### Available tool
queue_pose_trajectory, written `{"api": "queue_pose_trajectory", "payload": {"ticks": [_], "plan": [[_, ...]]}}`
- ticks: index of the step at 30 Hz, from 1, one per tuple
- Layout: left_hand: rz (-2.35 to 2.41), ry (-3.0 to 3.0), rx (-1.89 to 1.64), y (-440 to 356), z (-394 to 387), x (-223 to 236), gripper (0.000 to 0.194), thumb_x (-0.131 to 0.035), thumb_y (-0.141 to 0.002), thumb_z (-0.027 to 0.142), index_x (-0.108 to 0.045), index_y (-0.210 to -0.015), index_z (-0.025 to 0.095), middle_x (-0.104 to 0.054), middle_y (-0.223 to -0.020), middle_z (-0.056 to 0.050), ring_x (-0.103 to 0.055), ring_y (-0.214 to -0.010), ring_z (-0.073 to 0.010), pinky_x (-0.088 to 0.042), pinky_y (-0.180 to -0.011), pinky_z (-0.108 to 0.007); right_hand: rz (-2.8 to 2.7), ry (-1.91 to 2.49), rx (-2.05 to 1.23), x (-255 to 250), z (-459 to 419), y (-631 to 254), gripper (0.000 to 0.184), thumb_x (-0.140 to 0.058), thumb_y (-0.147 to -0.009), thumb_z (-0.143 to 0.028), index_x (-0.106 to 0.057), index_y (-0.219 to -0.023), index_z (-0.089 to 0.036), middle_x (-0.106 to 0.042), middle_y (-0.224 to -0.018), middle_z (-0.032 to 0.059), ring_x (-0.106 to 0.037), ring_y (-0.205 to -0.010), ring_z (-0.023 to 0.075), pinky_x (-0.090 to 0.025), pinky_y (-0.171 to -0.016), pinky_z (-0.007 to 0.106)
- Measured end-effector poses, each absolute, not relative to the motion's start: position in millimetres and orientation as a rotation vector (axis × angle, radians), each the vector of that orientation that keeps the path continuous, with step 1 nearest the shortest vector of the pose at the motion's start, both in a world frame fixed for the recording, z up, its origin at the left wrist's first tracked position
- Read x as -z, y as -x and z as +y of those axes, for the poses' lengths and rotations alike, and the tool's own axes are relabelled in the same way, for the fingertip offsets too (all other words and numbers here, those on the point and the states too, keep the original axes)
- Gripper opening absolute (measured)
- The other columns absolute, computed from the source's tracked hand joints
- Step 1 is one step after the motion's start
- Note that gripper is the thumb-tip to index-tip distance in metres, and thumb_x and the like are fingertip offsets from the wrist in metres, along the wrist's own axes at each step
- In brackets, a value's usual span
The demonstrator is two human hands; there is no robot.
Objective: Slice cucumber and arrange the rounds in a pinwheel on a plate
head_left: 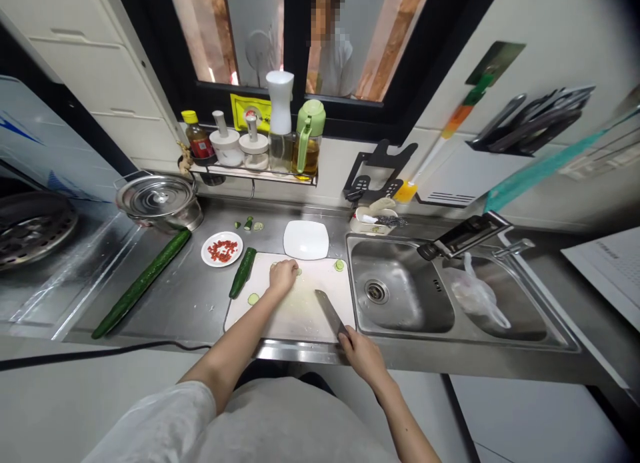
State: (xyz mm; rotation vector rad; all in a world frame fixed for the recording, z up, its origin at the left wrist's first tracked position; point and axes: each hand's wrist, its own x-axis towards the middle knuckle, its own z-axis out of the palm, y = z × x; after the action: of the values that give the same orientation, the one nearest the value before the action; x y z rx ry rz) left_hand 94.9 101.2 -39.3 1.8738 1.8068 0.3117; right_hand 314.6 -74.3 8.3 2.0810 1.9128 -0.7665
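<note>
My left hand (284,276) is closed at the upper middle of the white cutting board (310,323). Pale green cucumber slices (299,272) peek out beside its fingers, which hide most of what they grip. At the board's lower right, my right hand (361,351) is wrapped round the handle of a kitchen knife (330,313). The blade points up and left over the board, apart from my left hand. One cucumber slice (253,298) lies at the board's left side, and more slices (339,266) at its upper right corner. A cut cucumber piece (243,272) rests along the left edge.
Behind the board stands a white square dish (306,240). Left are a plate of chopped red pieces (223,249), a long whole cucumber (143,283) and a lidded steel pot (160,200). Cucumber ends (249,223) lie behind. A double sink (400,286) adjoins the right.
</note>
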Motion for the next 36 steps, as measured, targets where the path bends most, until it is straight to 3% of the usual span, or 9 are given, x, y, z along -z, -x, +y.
{"api": "queue_pose_trajectory", "payload": {"ticks": [5, 13, 17, 26, 36], "plan": [[1.704, -1.52, -0.398, -65.4, 91.1, 41.1, 0.019, -0.062, -0.075, 0.02, -0.071, -0.091, 0.018, -0.072, -0.088, -0.002, -0.062, -0.078, -0.0134, -0.043, -0.07, -0.022, 1.917, -2.038, 0.772, -11.9, -69.3, -311.5, 0.035, -0.029, -0.098, -0.038, -0.055, -0.114, -0.02, -0.07, -0.095, 0.0091, -0.064, -0.09, 0.0208, -0.032, -0.065, 0.025], [1.476, -1.405, -0.32, -22.5, 68.1, 52.2, 0.022, -0.066, -0.069, 0.022, -0.072, -0.087, 0.012, -0.067, -0.068, -0.001, -0.055, -0.058, -0.009, -0.044, -0.059, -0.02, 1.98, -1.931, 0.767, -14.4, -59.1, -299.4, 0.032, -0.029, -0.098, -0.039, -0.055, -0.107, -0.022, -0.069, -0.092, 0.0074, -0.064, -0.084, 0.0192, -0.028, -0.062, 0.025], [1.344, -1.497, -0.231, -22.2, 61.3, 47.8, 0.021, -0.064, -0.069, 0.021, -0.072, -0.086, 0.012, -0.068, -0.07, -0.002, -0.058, -0.063, -0.0111, -0.046, -0.063, -0.021, 1.982, -1.89, 0.753, -14.9, -55.2, -292.5, 0.033, -0.029, -0.098, -0.039, -0.055, -0.106, -0.022, -0.07, -0.093, 0.0078, -0.064, -0.086, 0.0199, -0.029, -0.063, 0.025], [1.618, -1.905, -0.08, -21.9, 52.7, 40.4, 0.025, -0.053, -0.076, 0.016, -0.071, -0.094, 0.02, -0.071, -0.096, -0.006, -0.062, -0.09, -0.0187, -0.044, -0.081, -0.026, 2.027, -1.719, 0.738, -19.7, -50.9, -270.0, 0.032, -0.028, -0.099, -0.036, -0.054, -0.109, -0.022, -0.069, -0.094, 0.0091, -0.064, -0.089, 0.0208, -0.034, -0.069, 0.027], [1.663, -1.833, -0.102, -18.5, 42.5, 39.1, 0.021, -0.052, -0.076, 0.017, -0.071, -0.085, 0.02, -0.07, -0.087, -0.004, -0.06, -0.081, -0.0164, -0.043, -0.077, -0.025, 2.111, -1.608, 0.681, -22.4, -46.8, -237.4, 0.029, -0.028, -0.098, -0.028, -0.053, -0.109, -0.019, -0.069, -0.092, 0.0118, -0.065, -0.089, 0.0224, -0.037, -0.071, 0.029]]}}
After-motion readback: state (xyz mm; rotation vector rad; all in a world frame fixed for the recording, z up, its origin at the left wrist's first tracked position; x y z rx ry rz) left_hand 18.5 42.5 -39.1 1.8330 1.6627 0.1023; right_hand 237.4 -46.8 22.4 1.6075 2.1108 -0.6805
